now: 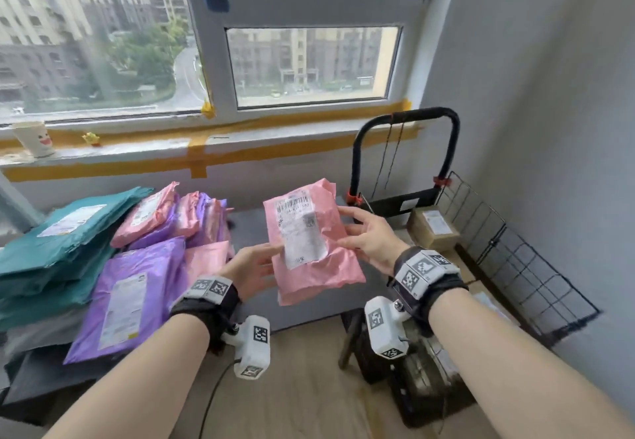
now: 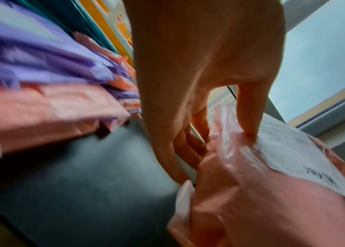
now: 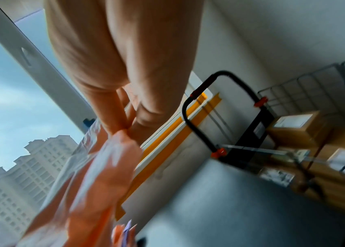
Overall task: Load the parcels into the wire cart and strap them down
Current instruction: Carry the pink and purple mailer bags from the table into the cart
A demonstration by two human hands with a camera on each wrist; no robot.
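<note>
A pink parcel (image 1: 314, 242) is held in the air above the right part of a dark desk (image 1: 254, 229), between both hands. Its white shipping label (image 1: 300, 229) carries a barcode and small print too blurred to read. The left hand (image 1: 249, 270) pinches the parcel's left edge, thumb on the label and fingers underneath. The right hand (image 1: 369, 237) grips the right edge with curled fingers. On the desk's left side lie stacked purple parcels (image 1: 127, 297), pink parcels (image 1: 151, 215) and teal parcels (image 1: 58, 242), all labelled. Beyond the desk's right edge stands the wire cart (image 1: 515, 249) with a black handle (image 1: 412, 122), cardboard boxes (image 1: 434, 227) inside. Bare desk surface lies under the held parcel.
</note>
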